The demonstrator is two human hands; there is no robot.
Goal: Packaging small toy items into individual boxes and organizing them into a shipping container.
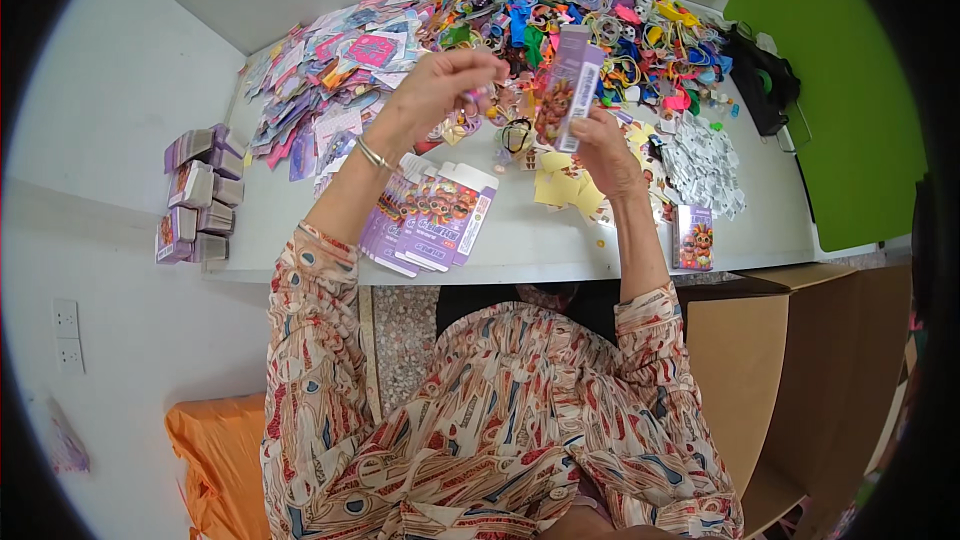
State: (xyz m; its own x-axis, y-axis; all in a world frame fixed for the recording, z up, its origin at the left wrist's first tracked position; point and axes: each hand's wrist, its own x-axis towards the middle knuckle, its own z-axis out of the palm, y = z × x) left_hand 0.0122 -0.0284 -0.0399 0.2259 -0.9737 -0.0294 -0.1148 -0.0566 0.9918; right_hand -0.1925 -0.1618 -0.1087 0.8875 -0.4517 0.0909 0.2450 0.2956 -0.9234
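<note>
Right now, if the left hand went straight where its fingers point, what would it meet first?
The left hand would probably meet the purple box held in the right hand, though depth is unclear here.

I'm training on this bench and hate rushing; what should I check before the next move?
1. Purple carton gripped by the right hand: ok.
2. Left hand apart from that carton: ok.
3. Left hand's grip on a small item: cannot tell, blurred.
4. Carton's contents: cannot tell, inside hidden.
5. Fanned cartons on the table: ok.
6. Separate box well back from the front edge: not ok, close to it.
</note>
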